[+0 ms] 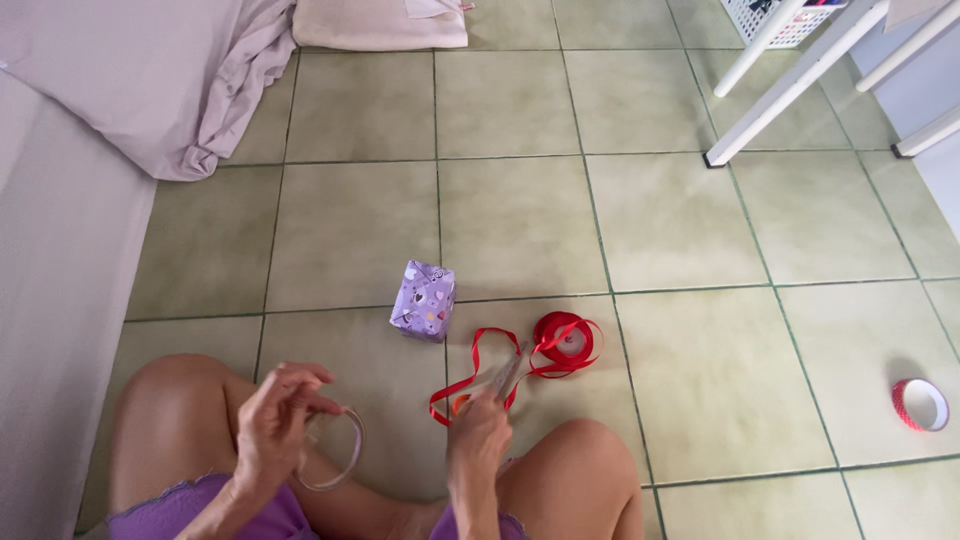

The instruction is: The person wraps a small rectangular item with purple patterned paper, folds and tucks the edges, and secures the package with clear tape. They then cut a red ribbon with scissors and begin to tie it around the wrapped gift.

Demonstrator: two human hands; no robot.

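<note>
Wrapping looks finished on the small purple box (424, 300) at 12 o'clock on the floor, unribboned beside the red ribbon spool (566, 342) at 3 o'clock, while left hand (272, 425) pinches a clear tape roll (336, 449) and right hand (478, 438) grips scissors (508, 376).

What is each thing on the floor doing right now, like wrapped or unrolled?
Small purple heart-patterned gift box: wrapped, no ribbon on it.
Red ribbon spool: partly unrolled, loose end trailing on the tiles.
Clear tape roll: held in the left hand.
Right hand: gripping a blurred object by the ribbon.
Red patterned tape roll: lying apart, untouched.
</note>
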